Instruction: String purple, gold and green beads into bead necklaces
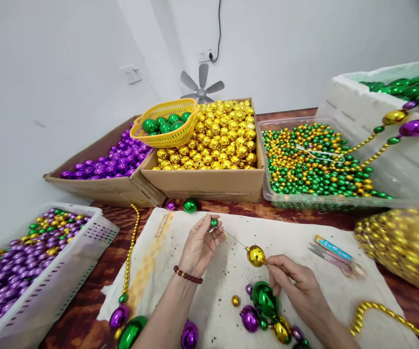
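Note:
Between thumb and fingers, my left hand pinches a small green bead. A thin thread or wire stretches from there to a large gold bead. My right hand is closed at the right end of that gold bead, fingertips against it. Below, on the white cloth, lie a large green bead, a purple bead, another gold bead and several smaller ones. A loose small gold bead sits to their left. Part of the cluster is hidden by my right hand.
Cartons of purple beads and gold beads stand behind, with a yellow basket on top. A clear tub and white crate flank the cloth. Scissors and a gold bead chain lie right.

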Demonstrator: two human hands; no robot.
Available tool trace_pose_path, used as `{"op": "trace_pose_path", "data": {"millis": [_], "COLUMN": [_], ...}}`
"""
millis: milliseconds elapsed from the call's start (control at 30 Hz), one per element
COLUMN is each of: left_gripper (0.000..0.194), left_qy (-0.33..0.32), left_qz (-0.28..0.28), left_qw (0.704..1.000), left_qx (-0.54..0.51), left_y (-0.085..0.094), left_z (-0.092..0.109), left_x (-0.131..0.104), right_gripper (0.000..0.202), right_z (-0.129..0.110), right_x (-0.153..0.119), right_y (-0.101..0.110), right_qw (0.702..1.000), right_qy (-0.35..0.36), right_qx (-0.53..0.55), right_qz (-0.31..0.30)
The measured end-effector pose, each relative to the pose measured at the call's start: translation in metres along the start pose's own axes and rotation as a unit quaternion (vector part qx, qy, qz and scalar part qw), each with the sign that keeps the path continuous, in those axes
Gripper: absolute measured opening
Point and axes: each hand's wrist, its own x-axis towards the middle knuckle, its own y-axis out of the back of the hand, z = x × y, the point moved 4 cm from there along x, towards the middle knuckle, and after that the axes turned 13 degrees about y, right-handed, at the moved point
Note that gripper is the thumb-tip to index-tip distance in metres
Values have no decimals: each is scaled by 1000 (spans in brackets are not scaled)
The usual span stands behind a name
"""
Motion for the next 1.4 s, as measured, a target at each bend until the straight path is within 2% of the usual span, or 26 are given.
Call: {"op": "trace_pose_path", "data": {"millis": [367,567,700,900,1067,1167,1400], "left_gripper": [25,34,31,27,43,45,41], "left_qy": [-13,-81,-85,-102,-96,-98,-93], "left_qz": [0,42,46,69,42,50,56], "left_qw": [999,979,965,969,980,985,986], "left_qx": [53,182,244,215,168,129,128], "left_y": [-4,-6,-12,-6,-9,-7,-5], "left_z": [0,4,-4,-10,-12,-11,-6], "left_x": [-4,-5,-7,-1,4,3,3], "right_gripper": [23,22,21,24,28,30,20], "right_z": [5,10,15,25,33,39,40], "right_x": [-2,2,12,18,18,18,19], "right_y": [-6,-13,-18,-15,-14,-15,-13], "right_qw": [999,998,996,993,989,984,985], "right_qy": [-25,-44,-55,-66,-87,-102,-85], "right_qx": [-23,12,65,85,116,140,120], "right_qz": [-15,-31,-22,-37,-31,-30,-94]}}
